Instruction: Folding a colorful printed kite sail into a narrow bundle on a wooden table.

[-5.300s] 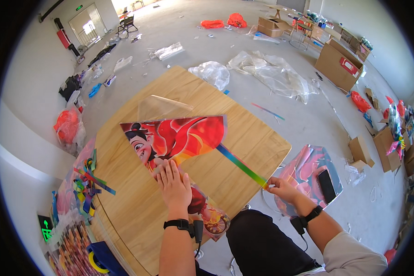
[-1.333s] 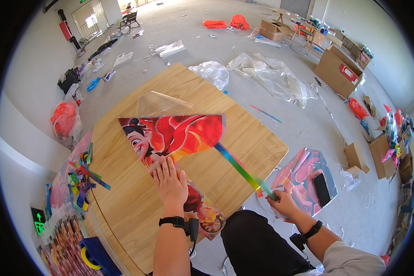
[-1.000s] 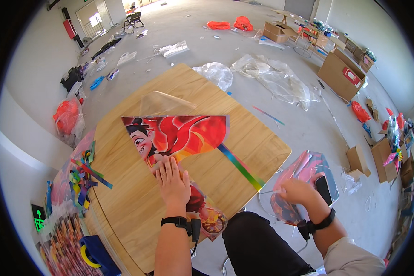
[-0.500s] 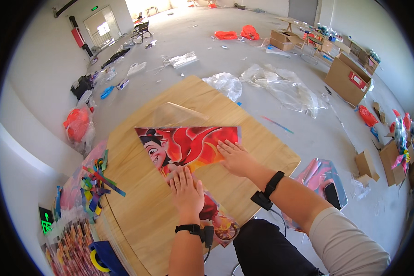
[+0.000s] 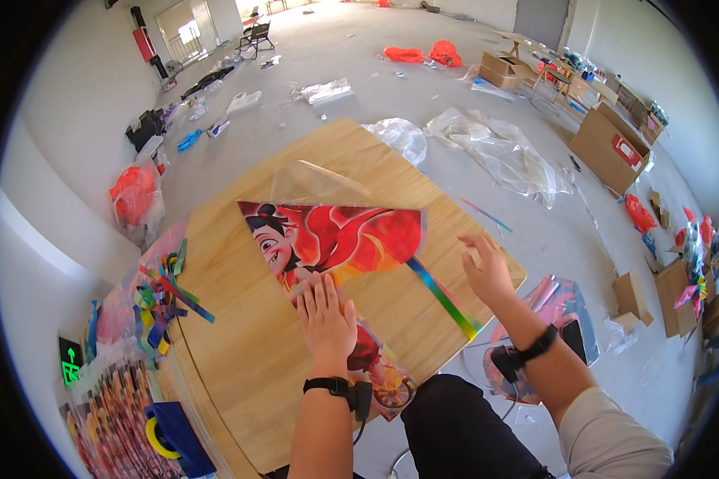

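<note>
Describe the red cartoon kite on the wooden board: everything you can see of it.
The kite is a thin, glossy sheet printed with a cartoon character in red and orange, roughly triangular, lying flat on the wooden board. A rainbow-striped tail strip runs from its lower edge toward the board's right corner. The left hand presses flat on its lower part; the right hand hovers open just past its right tip. A clear plastic sleeve lies at its top edge.
</note>
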